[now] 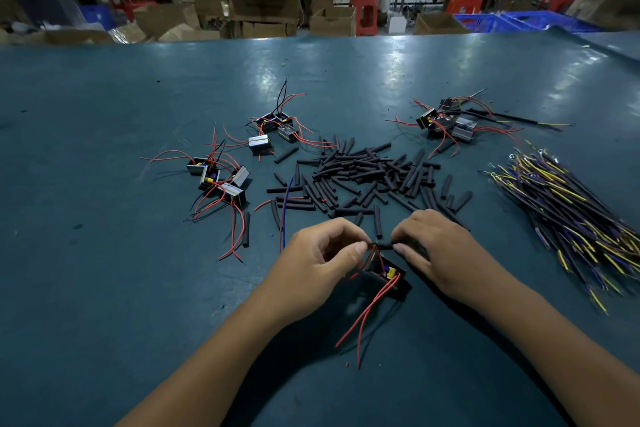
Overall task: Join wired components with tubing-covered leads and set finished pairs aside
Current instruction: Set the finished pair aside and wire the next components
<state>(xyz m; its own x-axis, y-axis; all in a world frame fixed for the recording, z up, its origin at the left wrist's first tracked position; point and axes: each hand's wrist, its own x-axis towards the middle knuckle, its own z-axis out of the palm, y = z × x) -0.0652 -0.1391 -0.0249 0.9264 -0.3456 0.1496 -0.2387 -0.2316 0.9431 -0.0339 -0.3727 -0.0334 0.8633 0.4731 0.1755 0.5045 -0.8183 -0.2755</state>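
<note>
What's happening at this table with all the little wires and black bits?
A person is joining wires by hand. The left hand and right hand pinch a thin lead with black tubing between them, just above a small black component with red wires. Behind lies a heap of black tubing pieces. More wired components wait to the left, a bundle of yellow and purple leads on the right.

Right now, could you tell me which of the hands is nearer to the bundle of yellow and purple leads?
The right hand: the bundle of yellow and purple leads lies just beyond it to the right. The left hand sits farther off, across the held component.
</note>
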